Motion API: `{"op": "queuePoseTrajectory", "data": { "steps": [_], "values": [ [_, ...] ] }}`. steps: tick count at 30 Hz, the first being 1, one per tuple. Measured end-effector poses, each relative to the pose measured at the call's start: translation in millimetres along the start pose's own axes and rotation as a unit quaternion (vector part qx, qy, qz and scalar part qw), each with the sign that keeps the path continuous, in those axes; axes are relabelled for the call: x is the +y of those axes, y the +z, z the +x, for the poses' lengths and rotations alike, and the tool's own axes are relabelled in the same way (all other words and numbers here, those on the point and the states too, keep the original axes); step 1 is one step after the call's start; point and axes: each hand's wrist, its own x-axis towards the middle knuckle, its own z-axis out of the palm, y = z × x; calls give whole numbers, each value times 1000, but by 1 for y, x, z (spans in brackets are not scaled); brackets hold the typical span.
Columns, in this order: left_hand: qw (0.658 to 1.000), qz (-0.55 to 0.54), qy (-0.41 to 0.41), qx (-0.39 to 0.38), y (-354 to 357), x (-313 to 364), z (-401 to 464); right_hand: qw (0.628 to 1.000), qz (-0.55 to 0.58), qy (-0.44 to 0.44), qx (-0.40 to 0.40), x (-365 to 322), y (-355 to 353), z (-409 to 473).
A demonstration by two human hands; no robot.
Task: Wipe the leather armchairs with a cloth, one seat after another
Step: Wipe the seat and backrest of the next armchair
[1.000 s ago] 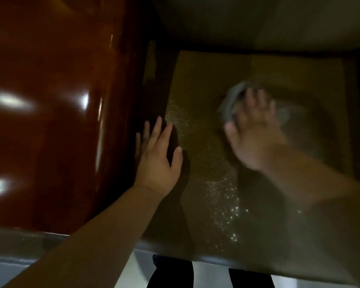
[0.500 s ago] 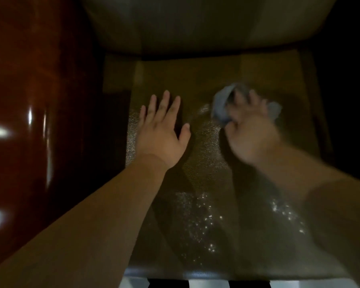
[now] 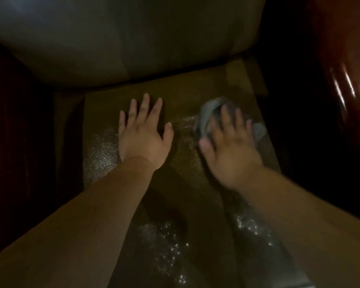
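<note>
Cloth looks soft, light & bunchy, so best palmed flat w/ spread fingers as right hand does, on seat right of flat, fingers-splayed left hand.

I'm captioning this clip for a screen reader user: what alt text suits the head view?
A person's right hand presses a grey cloth flat on a brown leather seat, while the left hand rests open beside it. The scene is dim and the right hand blurred.
</note>
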Motion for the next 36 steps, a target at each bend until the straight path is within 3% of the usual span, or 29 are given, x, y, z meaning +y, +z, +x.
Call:
{"op": "queuePoseTrajectory", "data": {
  "steps": [3,6,12,15,18,20,22,26,28,33,36],
  "values": [
    [1000,0,1,13,2,-2,0,989,-7,-145,-26,-9,24,-63],
    [1000,10,5,23,9,-1,0,981,-5,-190,-46,10,14,-37],
    [999,6,-6,38,20,-4,1,999,-4,-41,27,26,-46,120],
    [999,-12,-4,39,21,-6,1,999,33,-3,41,37,-43,131],
    [999,-18,-5,39,20,-5,1,980,116,128,100,60,-33,114],
    [999,-17,-8,38,22,-5,2,974,135,164,78,57,-34,111],
    [999,-14,-11,40,24,-5,2,987,88,131,28,44,-42,118],
    [999,-8,-7,53,24,-4,1,999,18,-24,34,43,-52,140],
    [998,-11,-8,56,25,-5,2,998,29,-9,52,48,-50,140],
    [999,-13,0,48,21,-4,0,970,146,165,99,53,-27,95],
    [999,-12,-4,51,24,-5,1,975,140,150,88,57,-12,65]
  ]
}}
